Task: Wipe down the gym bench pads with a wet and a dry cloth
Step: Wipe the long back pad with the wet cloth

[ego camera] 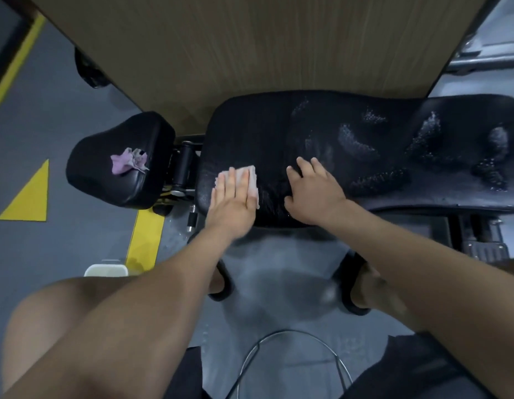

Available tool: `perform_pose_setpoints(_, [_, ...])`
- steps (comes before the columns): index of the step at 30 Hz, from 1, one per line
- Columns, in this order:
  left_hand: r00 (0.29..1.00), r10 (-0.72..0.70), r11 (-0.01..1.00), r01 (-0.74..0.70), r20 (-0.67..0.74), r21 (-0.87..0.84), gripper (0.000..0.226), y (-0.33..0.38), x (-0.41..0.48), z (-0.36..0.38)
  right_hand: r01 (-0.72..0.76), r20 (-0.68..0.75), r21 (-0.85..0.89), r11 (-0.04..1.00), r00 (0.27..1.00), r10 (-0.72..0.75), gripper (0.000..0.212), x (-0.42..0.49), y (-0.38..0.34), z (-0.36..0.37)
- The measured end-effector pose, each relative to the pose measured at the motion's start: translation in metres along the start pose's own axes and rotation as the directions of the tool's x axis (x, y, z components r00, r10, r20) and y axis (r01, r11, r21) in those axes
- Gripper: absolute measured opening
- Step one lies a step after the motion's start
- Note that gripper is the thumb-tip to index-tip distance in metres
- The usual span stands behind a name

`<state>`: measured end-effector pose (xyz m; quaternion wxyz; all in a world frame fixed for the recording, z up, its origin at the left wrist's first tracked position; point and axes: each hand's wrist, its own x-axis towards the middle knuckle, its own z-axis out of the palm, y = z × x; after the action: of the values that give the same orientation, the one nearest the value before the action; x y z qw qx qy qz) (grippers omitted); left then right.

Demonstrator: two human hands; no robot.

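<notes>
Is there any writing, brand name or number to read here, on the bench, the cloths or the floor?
No readable text anywhere.
Long pad, small pad: plain black, no logo showing.
White cloth, pink cloth: no label showing.
Floor: a yellow triangle and a yellow stripe, with no letters.

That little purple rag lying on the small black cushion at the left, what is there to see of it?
The purple cloth is a small crumpled rag, pinkish-lilac with a paler greyish fold on its right. It looks like thin, soft fabric, bunched rather than folded. It lies loose on the small black seat pad, roughly mid-pad. Only the pad touches it. Wet or dry cannot be told.
</notes>
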<state>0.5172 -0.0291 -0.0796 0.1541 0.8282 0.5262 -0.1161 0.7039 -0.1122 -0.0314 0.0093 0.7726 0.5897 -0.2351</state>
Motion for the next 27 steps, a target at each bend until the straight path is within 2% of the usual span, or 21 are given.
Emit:
perform_pose_setpoints(3, [0.996,0.014,0.999,-0.011,-0.089,0.033,0.062,-0.008,-0.029,0.016,-0.021,-0.083,0.002,1.0,0.996,0.021,0.075,-0.002,-0.014,0.011])
perform_pose_setpoints(7, [0.993,-0.113,0.989,0.109,-0.041,-0.1,0.061,-0.01,-0.024,0.007,-0.125,-0.21,0.078,0.989,0.968,0.139,0.075,0.001,-0.033,0.026])
perform_pose_setpoints(11, [0.973,-0.231,0.959,0.224,-0.023,-0.172,0.062,-0.017,-0.004,-0.001,-0.162,-0.315,0.103,0.981,0.931,0.187,0.074,0.007,-0.041,0.043])
perform_pose_setpoints(17, [0.962,-0.267,0.93,0.241,-0.062,-0.277,0.064,-0.045,0.044,-0.01,-0.197,-0.405,0.056,0.979,0.892,0.202,0.074,0.017,-0.041,0.056])
perform_pose_setpoints(21, [0.959,-0.28,0.885,0.243,-0.036,-0.398,0.065,-0.055,0.086,-0.034,-0.205,-0.471,0.019,0.979,0.861,0.189,0.073,0.022,-0.041,0.061])
perform_pose_setpoints(23, [0.96,-0.277,0.839,0.225,-0.032,-0.496,0.066,-0.057,0.107,-0.046,-0.203,-0.512,0.008,0.979,0.84,0.179,0.072,0.024,-0.039,0.065])
perform_pose_setpoints(26, [0.931,-0.351,0.614,0.151,-0.097,-0.775,0.056,-0.07,0.146,-0.055,-0.196,-0.555,-0.012,0.981,0.817,0.156,0.07,0.026,-0.037,0.069])
perform_pose_setpoints(27, [0.948,-0.309,0.631,0.146,-0.074,-0.762,0.05,-0.078,0.154,-0.055,-0.198,-0.559,-0.02,0.98,0.815,0.153,0.07,0.027,-0.037,0.07])
